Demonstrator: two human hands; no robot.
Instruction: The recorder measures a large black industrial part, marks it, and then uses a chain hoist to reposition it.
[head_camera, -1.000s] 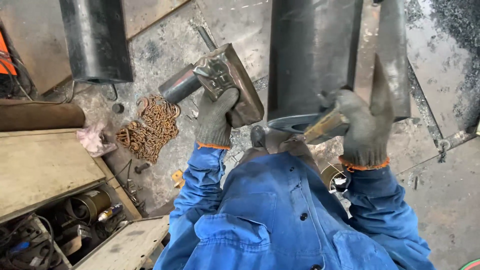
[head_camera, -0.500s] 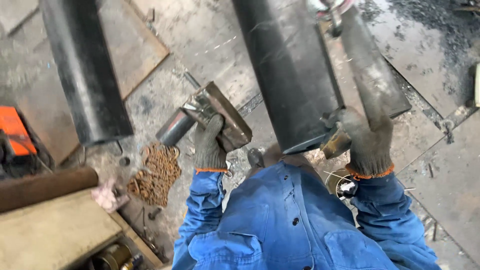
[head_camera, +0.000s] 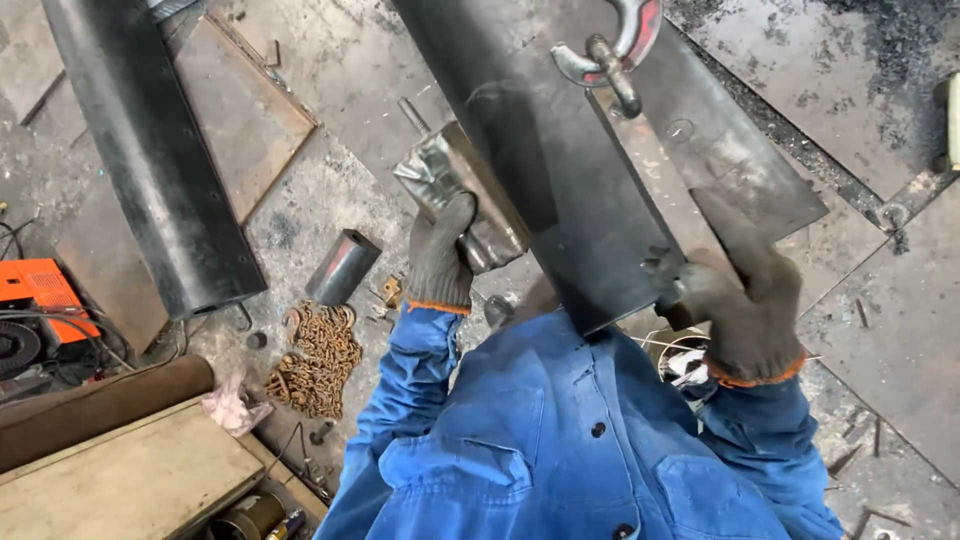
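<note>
My left hand (head_camera: 440, 262), in a grey glove with an orange cuff, grips the lower end of a grey metal block (head_camera: 445, 172). The block rests against the left side of a large dark steel tube (head_camera: 530, 150) standing in front of me. My right hand (head_camera: 738, 300), gloved the same way, is closed around a short dark tool handle (head_camera: 676, 303) at the tube's lower right edge; most of the handle is hidden. A flat steel plate (head_camera: 740, 170) leans on the tube's right side. A shackle with a pin (head_camera: 612, 52) hangs at the tube's top.
A second long black tube (head_camera: 150, 170) stands at the left, with a short black cylinder (head_camera: 342, 266) and a pile of rusty chain (head_camera: 318, 355) near its foot. An orange machine (head_camera: 40, 290) sits far left. A wooden bench (head_camera: 120, 480) is at lower left, and steel floor plates (head_camera: 880, 300) lie around.
The view has swung upward and closer to the tube, bringing the shackle at its top into sight. Both hands keep their grips; the right hand sits lower on the tube's edge.
</note>
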